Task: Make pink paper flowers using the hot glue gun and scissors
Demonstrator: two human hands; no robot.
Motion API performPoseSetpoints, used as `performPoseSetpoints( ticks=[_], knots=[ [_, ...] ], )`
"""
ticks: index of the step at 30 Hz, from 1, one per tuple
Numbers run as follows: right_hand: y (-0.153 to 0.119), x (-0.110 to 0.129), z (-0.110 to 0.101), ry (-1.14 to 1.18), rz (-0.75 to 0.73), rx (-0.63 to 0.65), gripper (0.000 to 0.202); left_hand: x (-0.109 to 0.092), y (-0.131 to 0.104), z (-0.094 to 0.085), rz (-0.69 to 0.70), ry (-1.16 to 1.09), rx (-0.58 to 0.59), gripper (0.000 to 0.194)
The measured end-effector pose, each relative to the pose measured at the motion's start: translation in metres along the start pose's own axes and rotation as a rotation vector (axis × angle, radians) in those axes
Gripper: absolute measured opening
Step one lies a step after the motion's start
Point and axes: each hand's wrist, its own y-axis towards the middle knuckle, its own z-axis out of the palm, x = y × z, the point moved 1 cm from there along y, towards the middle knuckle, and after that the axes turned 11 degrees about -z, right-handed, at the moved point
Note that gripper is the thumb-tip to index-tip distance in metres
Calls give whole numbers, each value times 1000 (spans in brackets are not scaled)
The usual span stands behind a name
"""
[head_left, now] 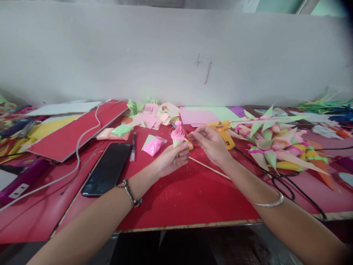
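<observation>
My left hand [171, 161] is closed around the pale green base of a pink paper flower [178, 134], which it holds upright above the red table. Just right of the flower, my right hand [210, 142] is in a pinch, thumb against fingers; whatever may be between the fingertips is too small to make out. A thin pale stick [209, 168] lies below the right hand. Behind that hand, a yellow glue gun [227, 135] rests on its side with an orange light showing. A packet of pink clay [153, 146] lies left of the flower.
Left of my hands lie a black phone [107, 170], a red board [79, 129], a white cable [79, 147] and a purple power strip [23, 180]. Paper scraps [150, 117] pile up behind. Finished paper flowers [275, 141] and a black cord [303, 195] occupy the right.
</observation>
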Motion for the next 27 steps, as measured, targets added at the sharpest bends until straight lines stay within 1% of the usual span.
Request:
performPoseSetpoints(
  ticks=[4,7,10,13,16,20,27],
  knots=[
    [0,1,-2,-21,-16,-14,14,0,-1,-1,-24,7,36,13],
    [0,2,-3,-92,17,2,19,0,-2,0,-62,6,58,15],
    [-1,4,-2,-146,10,9,14,-2,-3,2,-87,-7,81,15],
    [-2,6,0,-176,-57,4,12,-2,-5,3,-110,-35,149,12],
    [-2,6,0,-192,-52,-13,14,-3,-7,4,-134,-40,226,10],
    [-3,6,2,-116,16,-16,20,-2,-9,4,-143,0,284,15],
    [-6,16,7,39,12,-13,11,-1,-10,6,-152,37,272,17]
  ],
)
